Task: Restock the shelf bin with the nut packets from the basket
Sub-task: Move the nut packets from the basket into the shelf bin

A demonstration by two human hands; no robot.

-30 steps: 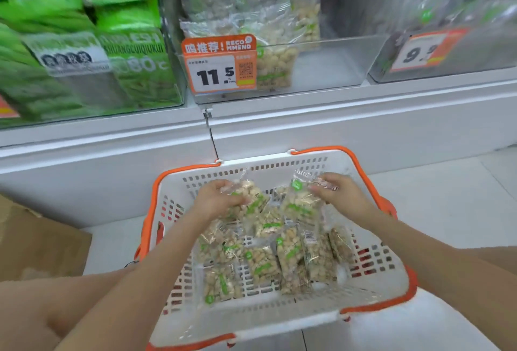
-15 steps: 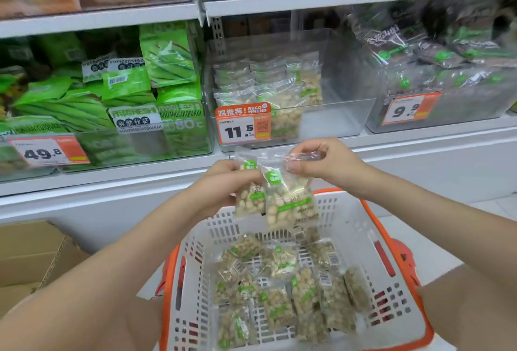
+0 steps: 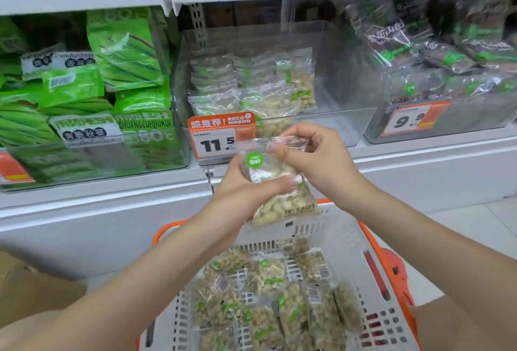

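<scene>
the left hand (image 3: 246,194) gripped the nut packets (image 3: 275,183) round the middle while the right hand (image 3: 313,155) pinched their top edge, likely squaring them up to slot in. they hung just in front of the clear shelf bin (image 3: 335,76), which was partly stocked, its right side bare. many more lay in the basket (image 3: 391,322) below.

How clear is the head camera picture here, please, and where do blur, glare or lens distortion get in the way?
Head view: the held nut packet and both hands, left hand and right hand, are fairly sharp; the clear shelf bin shows hazy reflections that veil the packets inside; shelf edges bow from the wide-angle lens; the dark packets at right look smeared; lighting is even, shadows soft.
</scene>
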